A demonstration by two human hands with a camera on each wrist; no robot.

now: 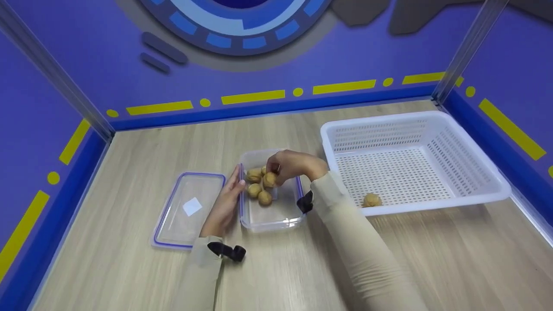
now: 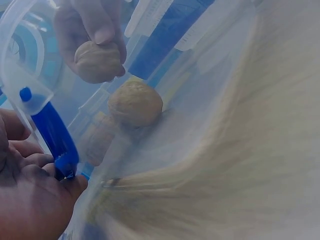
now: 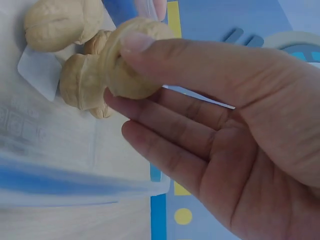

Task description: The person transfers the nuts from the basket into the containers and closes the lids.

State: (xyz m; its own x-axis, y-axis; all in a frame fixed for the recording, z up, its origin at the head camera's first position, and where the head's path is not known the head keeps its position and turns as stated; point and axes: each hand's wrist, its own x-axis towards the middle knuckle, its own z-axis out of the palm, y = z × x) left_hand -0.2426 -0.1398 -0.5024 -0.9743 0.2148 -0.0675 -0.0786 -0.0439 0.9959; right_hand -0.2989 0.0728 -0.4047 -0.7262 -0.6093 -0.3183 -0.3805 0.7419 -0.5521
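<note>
A walnut (image 3: 132, 60) is pinched between the thumb and fingers of my right hand (image 1: 296, 165), held over a clear plastic container (image 1: 272, 225). Several more walnuts (image 1: 254, 190) lie inside, toward the container's left and back. My left hand (image 1: 224, 203) rests along the left wall, its fingers stretched beside the rim and its thumb at the edge. In the left wrist view, the left fingers (image 2: 40, 162) show next to a blue strip (image 2: 55, 137) on the container. Through the clear wall, a walnut (image 2: 135, 104) appears below the held one.
To the left lies a clear lid (image 1: 173, 231) with a blue-purple seal and a white label (image 1: 192, 206). A white perforated basket (image 1: 436, 203) stands on the right, one walnut (image 1: 372, 200) at its near edge. Blue panels (image 1: 259, 73) enclose the wooden table (image 1: 138, 151).
</note>
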